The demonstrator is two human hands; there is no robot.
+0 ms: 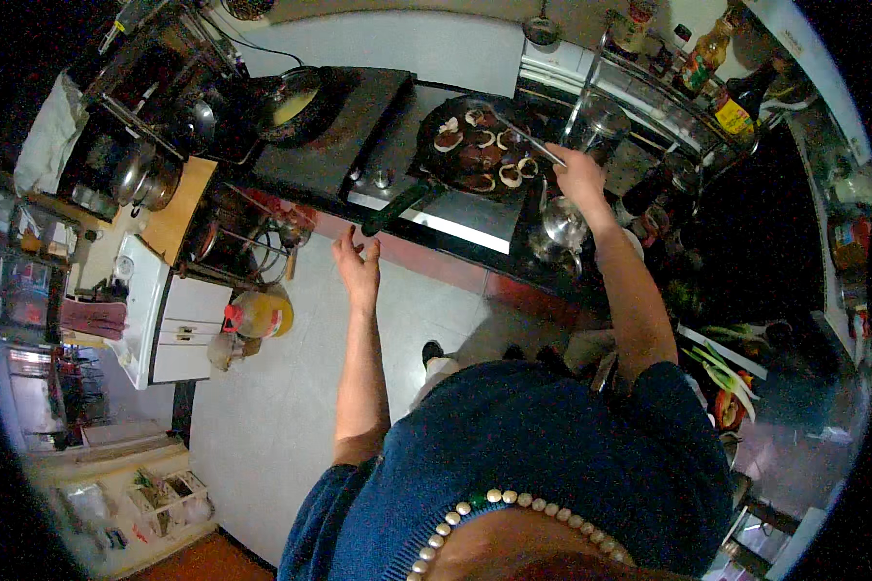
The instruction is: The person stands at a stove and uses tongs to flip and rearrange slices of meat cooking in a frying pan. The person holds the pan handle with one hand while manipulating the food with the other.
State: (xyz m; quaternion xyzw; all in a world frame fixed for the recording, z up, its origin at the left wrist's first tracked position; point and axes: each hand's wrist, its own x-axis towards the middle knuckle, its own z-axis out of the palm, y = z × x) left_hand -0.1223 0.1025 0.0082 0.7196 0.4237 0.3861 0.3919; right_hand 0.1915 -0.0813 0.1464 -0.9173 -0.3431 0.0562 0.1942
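Observation:
A dark frying pan [425, 156] sits on the stove [472, 214], its black handle [403, 208] pointing toward my left side. Several dark brown pieces of food with pale rims [488, 156] lie in it. My right hand [581, 180] grips a slim metal utensil [534, 139] that reaches over the pan; its far end is hard to make out among the food. Just below the end of the pan handle is my left hand [358, 265], fingers apart and holding nothing. Whether a fingertip touches the handle is unclear.
A shiny metal kettle [563, 221] stands right of the pan, below my right forearm. At back left is a wok [298, 109] with yellowish contents. Bottles [737, 109] line a rack at right. A jug of yellow oil [265, 314] stands on the floor at left.

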